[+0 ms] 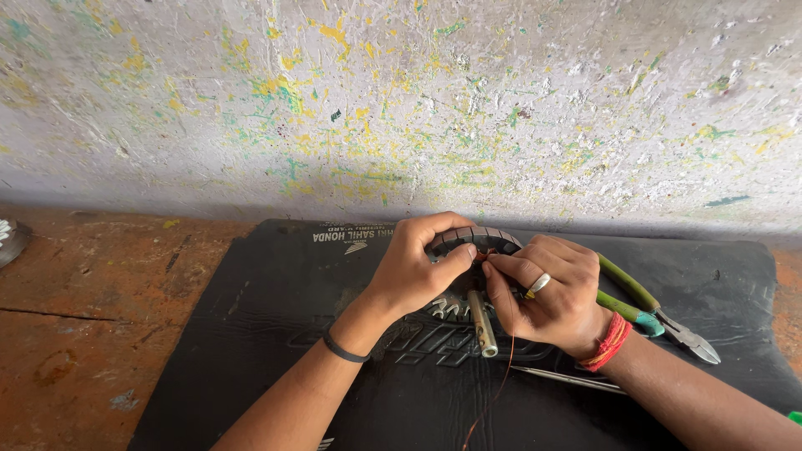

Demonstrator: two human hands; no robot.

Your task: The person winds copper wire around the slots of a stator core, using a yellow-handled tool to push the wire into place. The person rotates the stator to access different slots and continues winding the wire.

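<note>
A pale wall (468, 100) speckled with yellow and green paint fills the upper half of the view. Below it lies the counter (92, 309), a worn reddish-brown surface with a crack. On the counter is spread a black rubber mat (251, 334) with raised lettering, and all the work happens over this mat.

Near the middle of the mat stands a round dark stator ring (476, 238) with metal teeth, tilted up on its edge. The left hand (413, 267) is clenched around the left part of this ring, the thumb pressing near its top. The right hand (547, 296), which wears a silver ring on one finger and a red thread at the wrist, pinches a thin copper wire (501, 376) at the ring's top, just beside the left thumb. The wire hangs down from the fingers and runs toward the lower edge of the view.

Behind the right hand, pliers (660, 313) with green handles lie on the mat. A small metal tube (482, 326) rests between the two hands, below the ring. A thin metal rod (568, 378) lies near the right wrist.
</note>
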